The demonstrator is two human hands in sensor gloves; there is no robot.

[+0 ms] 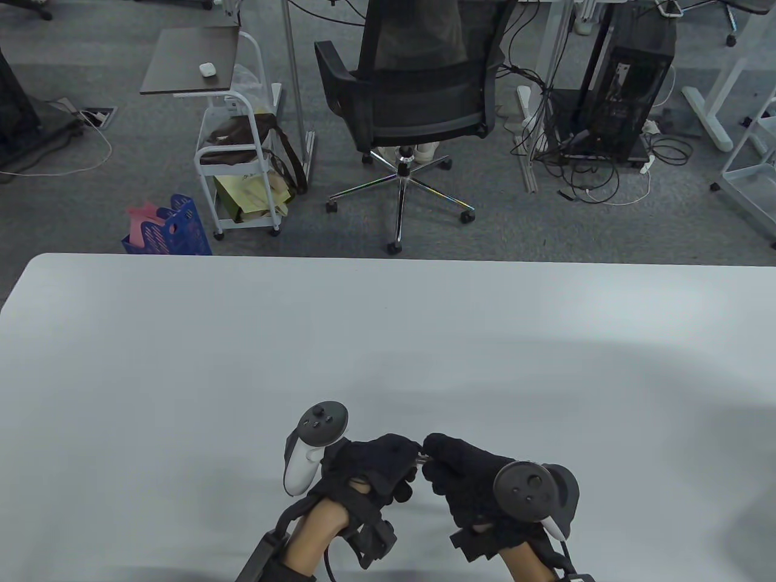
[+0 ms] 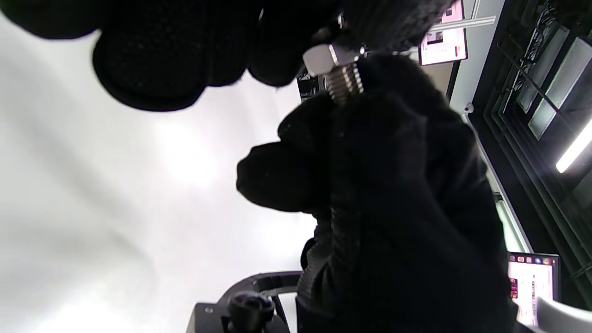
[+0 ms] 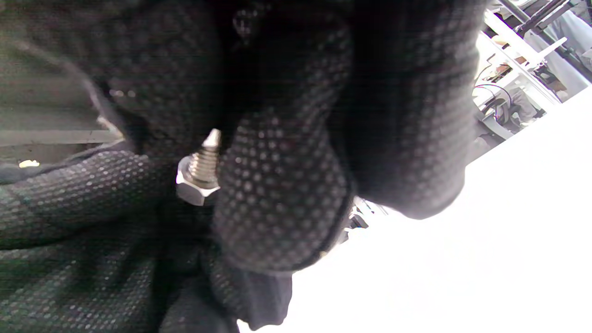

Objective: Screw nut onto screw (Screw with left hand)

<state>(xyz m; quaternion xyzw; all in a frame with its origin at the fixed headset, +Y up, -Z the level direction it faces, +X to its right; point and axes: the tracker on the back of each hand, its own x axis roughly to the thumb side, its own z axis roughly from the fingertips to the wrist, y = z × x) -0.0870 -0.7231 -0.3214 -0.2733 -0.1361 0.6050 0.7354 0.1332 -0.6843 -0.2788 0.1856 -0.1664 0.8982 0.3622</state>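
Both gloved hands meet low in the middle of the table view. My right hand (image 1: pixel 435 453) grips the silver screw (image 2: pixel 346 84) by its far part, so the head is hidden in the glove. The hex nut (image 2: pixel 320 59) sits on the threaded shaft near its free end. My left hand (image 1: pixel 407 458) pinches the nut with its fingertips (image 2: pixel 370 23). In the right wrist view the nut (image 3: pixel 194 187) and threads (image 3: pixel 204 159) show between the right fingers (image 3: pixel 277 185) and the left glove (image 3: pixel 69 199). Both are held a little above the table.
The white table (image 1: pixel 388 339) stretches wide around the hands. Beyond its far edge stand an office chair (image 1: pixel 418 103), a white cart (image 1: pixel 242 163) and a blue basket (image 1: pixel 176 227) on the floor.
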